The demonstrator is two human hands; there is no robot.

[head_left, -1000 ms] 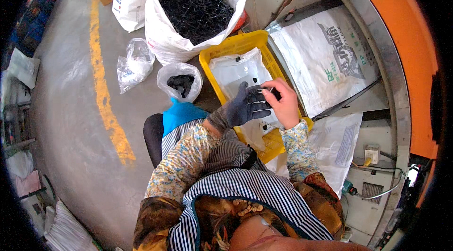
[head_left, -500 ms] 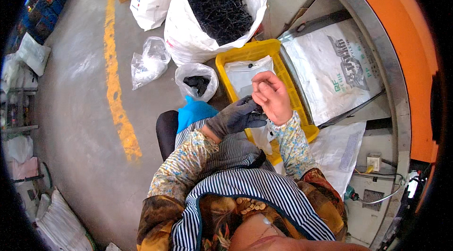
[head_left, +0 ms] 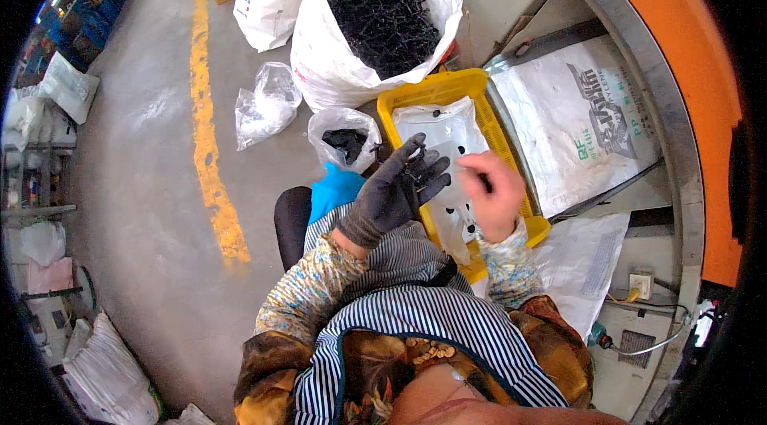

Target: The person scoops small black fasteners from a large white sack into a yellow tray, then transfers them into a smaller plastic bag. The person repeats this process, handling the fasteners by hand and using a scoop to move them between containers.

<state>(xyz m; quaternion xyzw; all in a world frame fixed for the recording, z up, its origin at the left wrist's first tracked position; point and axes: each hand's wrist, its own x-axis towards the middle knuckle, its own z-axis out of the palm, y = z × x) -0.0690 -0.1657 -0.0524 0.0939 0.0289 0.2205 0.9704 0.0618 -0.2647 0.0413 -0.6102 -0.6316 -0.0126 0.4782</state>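
My left hand (head_left: 399, 185), in a dark grey glove, is turned palm up with its fingers bent and apart. Small black pieces (head_left: 412, 176) seem to lie in its cupped palm; glove and pieces are hard to tell apart. Just to the right, my bare right hand (head_left: 497, 195) is curled, thumb and fingers drawn together and blurred; anything between them cannot be made out. Both hands are over a yellow plastic crate (head_left: 439, 89). A white plastic sheet (head_left: 463, 128) lines it, with a few small black parts (head_left: 451, 210) scattered on top.
Beyond the crate stands a big white sack (head_left: 327, 65) full of thin black strips (head_left: 382, 21). A small clear bag (head_left: 345, 139) of black pieces and a crumpled clear bag (head_left: 268, 105) are left of it. A printed white sack (head_left: 579, 121) lies at right, near an orange machine (head_left: 679, 25).
My hands have come apart. The right has dropped toward me and right, its fingers curling; the left has turned its palm up and spread its fingers.
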